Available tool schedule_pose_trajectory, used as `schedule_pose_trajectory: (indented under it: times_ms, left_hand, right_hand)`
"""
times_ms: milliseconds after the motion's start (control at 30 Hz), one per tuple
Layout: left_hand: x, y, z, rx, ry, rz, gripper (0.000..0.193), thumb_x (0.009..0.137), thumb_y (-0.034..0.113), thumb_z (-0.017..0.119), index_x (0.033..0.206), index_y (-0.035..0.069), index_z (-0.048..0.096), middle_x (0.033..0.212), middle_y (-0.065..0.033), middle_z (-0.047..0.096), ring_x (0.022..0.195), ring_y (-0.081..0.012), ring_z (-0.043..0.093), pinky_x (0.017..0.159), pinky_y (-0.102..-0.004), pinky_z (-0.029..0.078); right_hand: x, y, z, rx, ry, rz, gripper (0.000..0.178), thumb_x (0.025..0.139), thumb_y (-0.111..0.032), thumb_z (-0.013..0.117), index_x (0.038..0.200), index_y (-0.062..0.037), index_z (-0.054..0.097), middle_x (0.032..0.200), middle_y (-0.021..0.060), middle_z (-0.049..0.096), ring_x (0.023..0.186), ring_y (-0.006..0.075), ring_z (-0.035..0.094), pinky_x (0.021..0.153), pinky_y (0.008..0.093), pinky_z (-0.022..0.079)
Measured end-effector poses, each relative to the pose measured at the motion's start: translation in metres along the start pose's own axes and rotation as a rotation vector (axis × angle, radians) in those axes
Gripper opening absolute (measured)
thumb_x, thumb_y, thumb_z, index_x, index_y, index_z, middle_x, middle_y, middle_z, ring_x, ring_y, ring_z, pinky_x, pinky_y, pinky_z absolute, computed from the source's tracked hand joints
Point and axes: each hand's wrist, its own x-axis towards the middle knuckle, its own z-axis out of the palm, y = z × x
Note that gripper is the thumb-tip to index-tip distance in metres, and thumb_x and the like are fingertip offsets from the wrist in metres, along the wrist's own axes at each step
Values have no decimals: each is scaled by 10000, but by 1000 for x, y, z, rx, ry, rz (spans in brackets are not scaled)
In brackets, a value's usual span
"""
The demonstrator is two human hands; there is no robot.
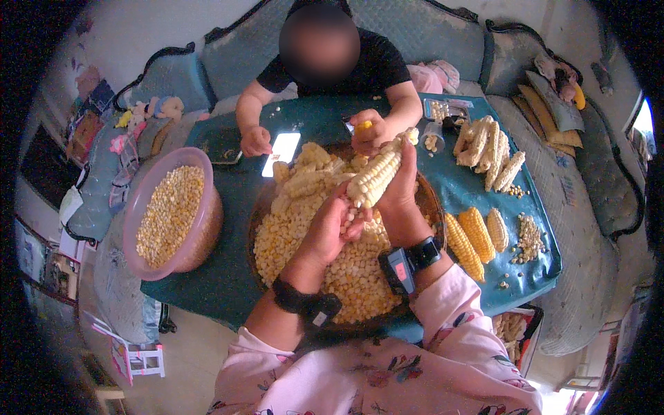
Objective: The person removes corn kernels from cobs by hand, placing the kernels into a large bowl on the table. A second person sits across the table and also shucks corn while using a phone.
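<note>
A pale ear of corn point(377, 176) is tilted over a wide round basket heaped with loose kernels point(297, 252). My right hand point(404, 181) is closed along the ear's right side, with the thumb pointing up toward its far end. At the near end, my left hand point(330, 223) has its thumb against the ear and its fingers curled underneath. Rows of kernels still cover most of the ear's visible side. Pale cobs point(311, 173) lie on the heap's far part, just beyond my left hand.
A pink basin point(207, 214) of kernels stands left. To the right lie yellow ears point(473, 228), stripped cobs point(482, 149) and scattered kernels point(530, 238). Across the green-covered table point(235, 124), another person's hand point(369, 131) holds something yellow; a lit phone point(281, 153) lies near their other hand.
</note>
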Motion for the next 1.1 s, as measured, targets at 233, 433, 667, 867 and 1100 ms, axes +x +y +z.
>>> schedule_pose_trajectory:
  times_ms: [233, 433, 667, 867, 1100]
  left_hand:
    - [-4, 2, 12, 394, 230, 285, 436, 891, 371, 343, 1214, 78, 317, 1003, -63, 484, 827, -109, 469, 680, -238, 402]
    - [-3, 6, 10, 378, 419, 398, 471, 864, 473, 306, 1196, 144, 365, 1029, -15, 499, 854, -97, 492, 636, -208, 433]
    - [0, 0, 10, 84, 558, 324, 415, 857, 403, 299, 1085, 86, 440, 922, -35, 539, 749, -123, 535, 543, -244, 450]
    - [5, -1, 7, 137, 454, 312, 366, 871, 332, 288, 1035, 54, 462, 805, -35, 552, 575, -114, 515, 432, -206, 407]
    - [8, -7, -12, 297, 533, 275, 301, 865, 309, 321, 896, 62, 490, 745, -25, 532, 535, -95, 476, 391, -200, 339]
  right_hand:
    - [-6, 12, 9, 5, 183, -47, 453, 832, -436, 399, 1032, -34, 459, 931, 85, 513, 830, 192, 500, 708, 313, 422]
    - [-10, 22, 6, -187, 10, -193, 378, 844, -390, 428, 1009, -51, 461, 932, 61, 517, 845, 172, 500, 748, 303, 408]
    - [-30, 20, 15, -464, 36, -408, 298, 786, -254, 532, 956, -21, 458, 863, 80, 537, 749, 160, 518, 674, 290, 435]
    - [-32, 14, 13, -638, 53, -541, 296, 760, -266, 562, 889, -14, 474, 789, 81, 548, 713, 162, 524, 637, 276, 430]
    - [-21, 9, 9, -471, 91, -443, 289, 801, -302, 483, 864, -20, 484, 765, 74, 550, 688, 159, 530, 621, 277, 434]
